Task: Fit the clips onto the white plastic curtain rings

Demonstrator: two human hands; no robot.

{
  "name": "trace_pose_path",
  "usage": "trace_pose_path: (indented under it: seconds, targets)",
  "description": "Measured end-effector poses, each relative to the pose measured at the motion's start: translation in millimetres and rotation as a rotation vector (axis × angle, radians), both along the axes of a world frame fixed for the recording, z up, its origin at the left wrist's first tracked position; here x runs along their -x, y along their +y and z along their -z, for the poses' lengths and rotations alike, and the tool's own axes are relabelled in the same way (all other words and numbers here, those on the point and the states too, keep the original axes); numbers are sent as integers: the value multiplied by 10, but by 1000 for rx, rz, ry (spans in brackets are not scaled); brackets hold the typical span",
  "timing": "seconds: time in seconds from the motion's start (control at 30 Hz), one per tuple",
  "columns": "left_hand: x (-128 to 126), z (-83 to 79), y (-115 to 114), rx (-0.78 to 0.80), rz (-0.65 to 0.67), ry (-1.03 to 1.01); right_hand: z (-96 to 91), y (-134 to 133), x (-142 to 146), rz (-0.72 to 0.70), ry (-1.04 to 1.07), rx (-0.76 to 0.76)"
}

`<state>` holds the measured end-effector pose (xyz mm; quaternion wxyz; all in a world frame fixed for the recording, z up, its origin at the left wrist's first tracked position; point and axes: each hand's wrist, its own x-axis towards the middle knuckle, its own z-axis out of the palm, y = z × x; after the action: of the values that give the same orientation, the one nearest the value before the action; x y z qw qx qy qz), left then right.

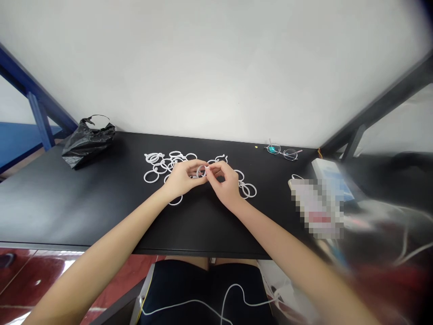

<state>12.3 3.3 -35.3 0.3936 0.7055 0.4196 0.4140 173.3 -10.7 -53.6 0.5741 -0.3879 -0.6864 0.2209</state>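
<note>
My left hand (pixel 182 178) and my right hand (pixel 227 183) meet over the middle of the black table (pixel 84 207). Both pinch one small white plastic ring (pixel 202 171) between thumbs and fingers, left hand on its left side, right hand on its right. Several loose white rings (pixel 158 166) lie scattered on the table behind and left of my hands. A few more rings (pixel 248 189) rest just right of my right hand, and one ring (pixel 176 201) peeks out under my left wrist.
A crumpled black plastic bag (pixel 88 141) sits at the table's back left. Eyeglasses (pixel 282 152) lie at the back right by the white wall. A blurred-out item (pixel 316 207) and a book (pixel 333 178) occupy the right side. A white cable (pixel 233 295) crosses my lap.
</note>
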Motion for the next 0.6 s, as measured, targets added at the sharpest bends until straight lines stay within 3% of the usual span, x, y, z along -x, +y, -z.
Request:
trace_pose_path:
  seconds: [0.2,0.6]
  targets:
    - [-12,-6,-54,-190,-77,191,42,16,-2,-61,22,50]
    - [3,2,-42,-191,-59,237,40,26,-8,-185,71,102]
